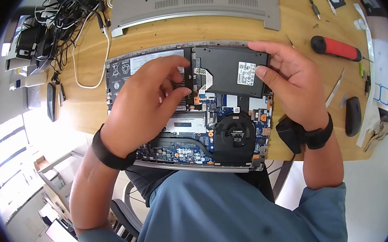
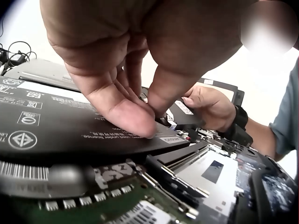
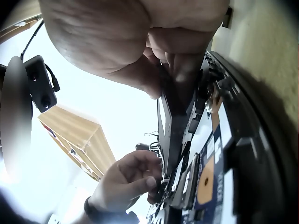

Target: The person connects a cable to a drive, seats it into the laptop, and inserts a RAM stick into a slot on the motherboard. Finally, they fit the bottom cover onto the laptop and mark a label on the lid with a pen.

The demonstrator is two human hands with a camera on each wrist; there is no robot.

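An opened laptop (image 1: 188, 134) lies with its insides facing up. My right hand (image 1: 294, 79) grips the right side of a flat black drive (image 1: 222, 61), thumb by its white label (image 1: 246, 74). In the right wrist view the drive (image 3: 172, 126) stands tilted up from the board. A short ribbon cable (image 1: 205, 79) sits at the drive's left end. My left hand (image 1: 148, 94) hovers over the black battery (image 2: 60, 121), its thumb and forefinger parted near the battery's right edge, beside the cable. The hand hides much of the battery from above.
Behind the laptop lies its grey bottom cover (image 1: 195, 6). A red-handled screwdriver (image 1: 336, 48), tweezers (image 1: 335, 87) and a black mouse (image 1: 353, 116) are on the right. Tangled cables (image 1: 77, 7) crowd the left back. The fan (image 1: 235, 136) is at the laptop's front right.
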